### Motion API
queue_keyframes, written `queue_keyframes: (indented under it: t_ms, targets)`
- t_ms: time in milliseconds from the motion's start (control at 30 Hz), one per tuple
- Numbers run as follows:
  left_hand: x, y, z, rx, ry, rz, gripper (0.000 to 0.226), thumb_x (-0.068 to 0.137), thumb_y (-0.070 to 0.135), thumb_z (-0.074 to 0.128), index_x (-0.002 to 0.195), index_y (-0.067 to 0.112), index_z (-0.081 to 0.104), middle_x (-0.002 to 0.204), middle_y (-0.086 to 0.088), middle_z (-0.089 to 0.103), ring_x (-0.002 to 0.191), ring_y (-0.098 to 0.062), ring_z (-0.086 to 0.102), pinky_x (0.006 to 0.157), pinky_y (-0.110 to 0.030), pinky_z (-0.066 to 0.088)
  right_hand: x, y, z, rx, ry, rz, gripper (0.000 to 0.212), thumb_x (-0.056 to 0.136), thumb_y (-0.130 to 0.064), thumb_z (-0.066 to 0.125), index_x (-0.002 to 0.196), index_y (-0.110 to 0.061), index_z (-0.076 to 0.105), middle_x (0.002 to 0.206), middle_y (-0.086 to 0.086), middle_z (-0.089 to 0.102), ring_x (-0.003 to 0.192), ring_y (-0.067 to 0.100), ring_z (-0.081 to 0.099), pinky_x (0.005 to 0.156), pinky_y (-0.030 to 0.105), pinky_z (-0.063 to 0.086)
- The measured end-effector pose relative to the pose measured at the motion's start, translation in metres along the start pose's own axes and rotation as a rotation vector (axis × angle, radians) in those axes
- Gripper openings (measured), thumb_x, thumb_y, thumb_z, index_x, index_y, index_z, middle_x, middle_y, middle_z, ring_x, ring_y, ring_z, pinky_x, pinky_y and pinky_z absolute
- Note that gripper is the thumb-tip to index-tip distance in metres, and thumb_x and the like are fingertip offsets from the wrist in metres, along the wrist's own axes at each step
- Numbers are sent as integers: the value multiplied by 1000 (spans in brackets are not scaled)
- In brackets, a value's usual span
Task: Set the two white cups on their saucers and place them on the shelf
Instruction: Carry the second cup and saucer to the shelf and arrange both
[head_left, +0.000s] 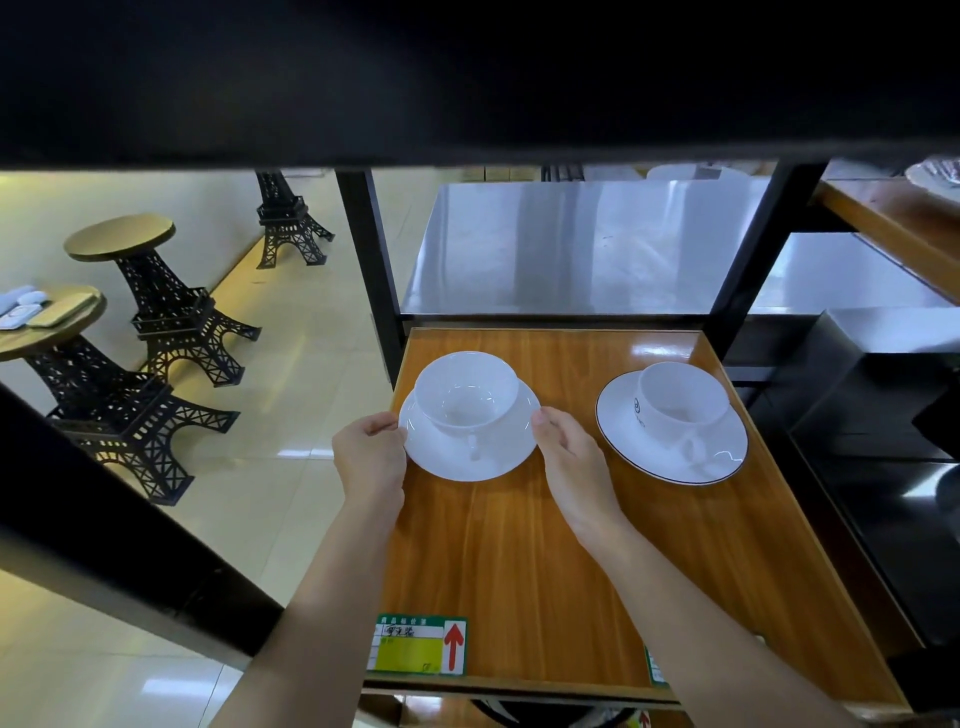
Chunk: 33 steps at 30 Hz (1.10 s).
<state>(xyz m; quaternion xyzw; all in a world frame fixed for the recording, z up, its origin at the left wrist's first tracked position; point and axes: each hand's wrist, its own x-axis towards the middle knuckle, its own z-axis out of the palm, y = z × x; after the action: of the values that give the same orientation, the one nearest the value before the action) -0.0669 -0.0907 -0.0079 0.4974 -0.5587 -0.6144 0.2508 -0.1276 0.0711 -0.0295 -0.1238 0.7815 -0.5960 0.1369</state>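
On the wooden shelf (519, 545) stand two white cups on saucers. The left cup (466, 395) sits on a plain white saucer (457, 457). My left hand (370, 457) touches that saucer's left rim and my right hand (569, 452) touches its right rim, fingers curled at the edge. The right cup (681, 402) sits on a dark-rimmed saucer (670, 457) with a small logo, apart from both hands. Both cup handles point toward me.
A black shelf board hangs low overhead, with black uprights (371, 270) at the shelf's back corners. A price label (418, 644) is on the front edge. Eiffel-tower stools (171, 312) stand on the tiled floor to the left. A black box (878, 384) lies at right.
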Motion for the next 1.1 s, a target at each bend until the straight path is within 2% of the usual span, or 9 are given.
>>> queue_keyframes:
  t_ms: [133,300,400,500,567,700,800,967,1100]
  targets:
    - [2,-1,1,11,6,-11,20,85,-3,54,89,14,63,103,-12,66,97,-31,62,88,-46,54,-1,-2,-3,-10,-40,-14,47,95,-46,40,134,-22,47,114,-14,53,108,5,49,71,8,40]
    - [1,1,1,-32,3,-19,18,84,3,51,95,13,62,106,-12,65,99,-29,61,83,-39,53,-6,-3,-10,-57,10,0,54,92,-48,44,139,-20,42,143,1,48,130,17,43,107,39,39]
    - [-3,3,-1,8,52,77,33,85,12,53,118,10,57,118,-5,59,108,-23,54,89,-34,44,-13,-4,-19,-103,117,-55,47,93,-43,46,134,-20,47,133,-4,54,116,7,49,92,20,39]
    - [-17,11,0,119,213,426,35,86,18,54,119,9,54,121,-7,56,116,-23,48,99,-39,40,-19,-8,-36,-134,259,-143,33,94,-39,47,121,-23,56,111,-8,62,96,3,55,73,7,40]
    - [-38,20,8,53,216,625,31,86,16,54,115,7,53,104,-1,58,99,-17,54,87,-27,45,-21,-11,-53,-118,389,-206,20,94,-33,49,107,-22,60,94,-5,66,82,8,62,65,9,45]
    - [-87,18,36,52,-81,773,10,90,19,53,100,20,52,73,10,58,66,-7,59,57,-9,44,-20,-10,-93,-33,662,-225,17,94,-21,50,96,-11,63,81,5,64,71,13,60,62,16,47]
    - [-105,2,68,166,-293,622,5,92,22,52,94,19,55,67,6,63,59,-10,61,49,-13,45,-17,1,-120,-17,755,-101,19,94,-23,49,99,-9,60,79,6,63,63,8,56,56,14,45]
    - [-105,-17,108,352,-549,148,31,93,25,54,121,13,46,82,-2,64,67,-14,66,53,-20,54,-14,22,-138,-77,660,143,25,94,-26,48,112,-10,56,75,8,64,52,13,57,44,22,44]
    - [-105,-22,121,357,-608,47,37,93,22,53,127,11,45,89,-8,67,67,-16,68,52,-22,56,-14,27,-142,-152,525,228,34,94,-29,49,120,-9,56,76,9,66,47,13,58,42,19,43]
